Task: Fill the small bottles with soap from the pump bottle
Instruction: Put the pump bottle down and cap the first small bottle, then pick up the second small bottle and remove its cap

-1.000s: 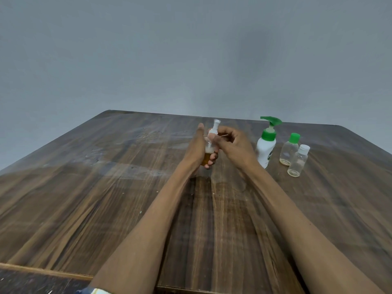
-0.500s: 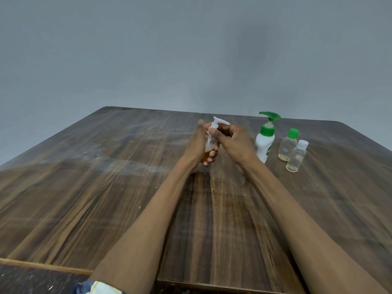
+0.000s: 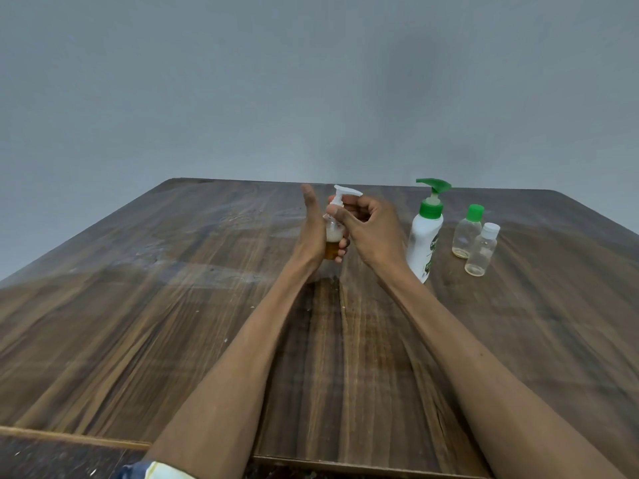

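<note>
Your left hand [image 3: 313,233] is gripping the bottle [image 3: 334,242] upright; your right hand [image 3: 371,229] is pinching its pump [image 3: 342,198]. Keep twisting squarely, bottle steady.

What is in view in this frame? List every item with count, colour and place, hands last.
Small pump bottle: 1, clear with amber liquid and white pump, held above table centre.
Large pump bottle: 1, white with green pump, standing right of the hands.
Green-capped small bottle: 1, clear, right of the large bottle.
White-capped small bottle: 1, clear, beside and nearer than the green-capped one.
Table: 1, dark wood.
Wall: grey, behind.
Left hand: grips the small pump bottle's body.
Right hand: pinches its white pump.
</note>
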